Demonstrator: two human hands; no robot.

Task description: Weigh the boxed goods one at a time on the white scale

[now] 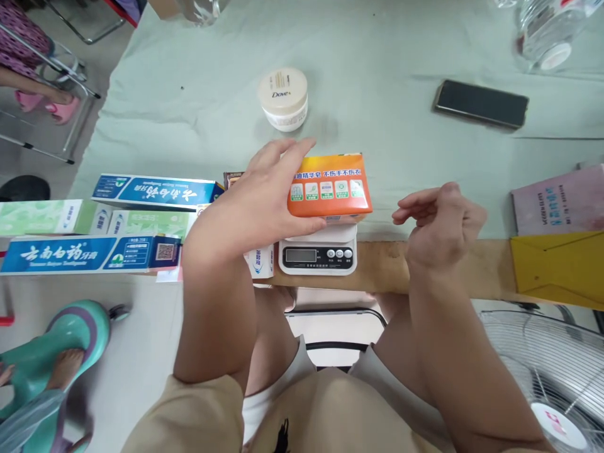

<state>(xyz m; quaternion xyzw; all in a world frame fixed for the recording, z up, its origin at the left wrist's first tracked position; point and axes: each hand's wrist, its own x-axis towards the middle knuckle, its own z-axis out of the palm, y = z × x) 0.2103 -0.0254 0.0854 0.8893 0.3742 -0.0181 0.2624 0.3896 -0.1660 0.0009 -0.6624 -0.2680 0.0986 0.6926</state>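
Observation:
My left hand (264,201) is closed around the left end of an orange soap box (330,189), thumb along its near side and fingers over the far side. The box is right over the white platform of a small kitchen scale (318,257); whether it rests there or is held just above, I cannot tell. The scale's display looks blank. To the right, my right hand (441,223) hovers near the table edge, fingers loosely curled with nothing visible in them. Beyond the soap box stands a cream Dove jar (283,99).
Blue toothpaste boxes (89,253) and green boxes (40,217) lie at the left edge. A phone (481,104), a clear bottle (552,38), a pink box (559,201) and a yellow box (559,264) are on the right. A fan (557,371) stands below right. Another person's foot (66,368) shows lower left.

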